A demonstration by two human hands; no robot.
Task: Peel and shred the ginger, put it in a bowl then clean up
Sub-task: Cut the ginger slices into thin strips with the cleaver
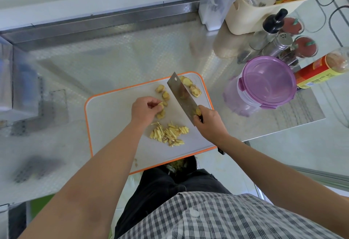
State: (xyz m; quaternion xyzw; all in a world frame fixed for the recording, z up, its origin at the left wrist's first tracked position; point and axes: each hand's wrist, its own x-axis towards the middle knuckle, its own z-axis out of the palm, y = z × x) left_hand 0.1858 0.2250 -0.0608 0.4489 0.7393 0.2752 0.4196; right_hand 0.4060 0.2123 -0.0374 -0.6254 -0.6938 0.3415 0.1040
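The left arm reaches forward from the lower left, forearm nearly straight, wrist bent slightly inward. The left hand (145, 109) lies knuckles-up over the cutting board (113, 125). Its fingers (153, 104) are curled in and meet the thumb, pinching a ginger slice (161, 105) at their tips. More ginger slices (163, 92) lie in a loose line just beyond and beside these fingertips, with one or two tucked under the hand's near edge.

The right arm comes in from the lower right, elbow out. The right hand (209, 123) is wrapped tightly around the handle of a cleaver (181, 93). The blade runs away from the gripping fingers up and to the left, tilted so its flat face shows. It sits between the slices by the left fingertips and the unpeeled ginger chunks (192, 86) on its far side; whether its edge touches the board cannot be told.

A pile of ginger shreds (167, 133) lies on the board nearer the person than both hands, below the left fingers and just left of the right fist.

The board rests on the table (132, 53). A purple-lidded container (268, 82) stands well to the right of the right hand.
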